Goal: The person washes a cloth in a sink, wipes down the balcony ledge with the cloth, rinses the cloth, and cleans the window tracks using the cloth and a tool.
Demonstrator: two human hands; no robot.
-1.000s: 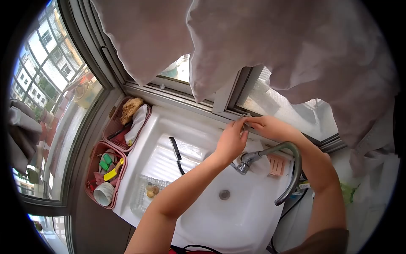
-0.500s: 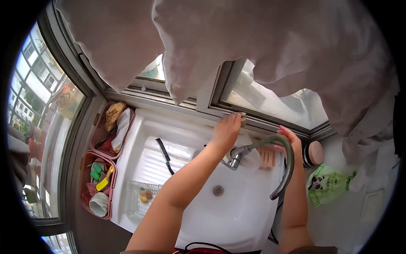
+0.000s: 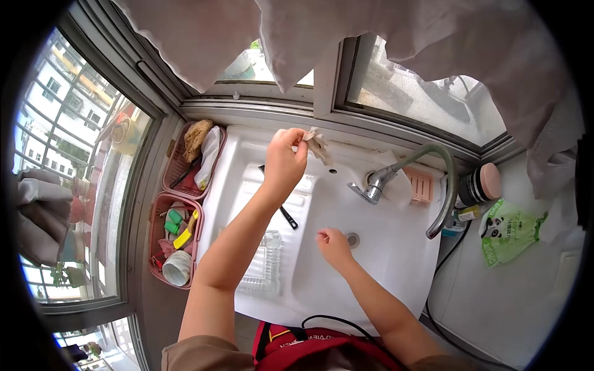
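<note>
My left hand [image 3: 288, 162] pinches a crumpled greyish cloth [image 3: 318, 146] above the back rim of the white sink [image 3: 377, 281]. Over the basin, near the drain [image 3: 352, 240], my right hand [image 3: 335, 247] is curled, and whether anything is inside it is hidden. A black-handled tool [image 3: 288, 217] lies on the ribbed drainboard, partly behind my left forearm. The chrome faucet [image 3: 374, 187] with its curved grey spout stands right of both hands. A clear ribbed tray [image 3: 263, 266] rests at the sink's left front, partly covered by my left arm.
Two pink baskets [image 3: 154, 247] with sponges, cloths and a white cup stand left of the sink. At the right are a pink soap dish [image 3: 422, 187], a pink-lidded jar [image 3: 486, 183], a green panda bag [image 3: 510, 232] and a black cable. Curtains [image 3: 458, 37] hang above.
My left hand has moved left from the window ledge with the cloth. My right hand has come from beside the spout down over the basin and curled. The view has shifted.
</note>
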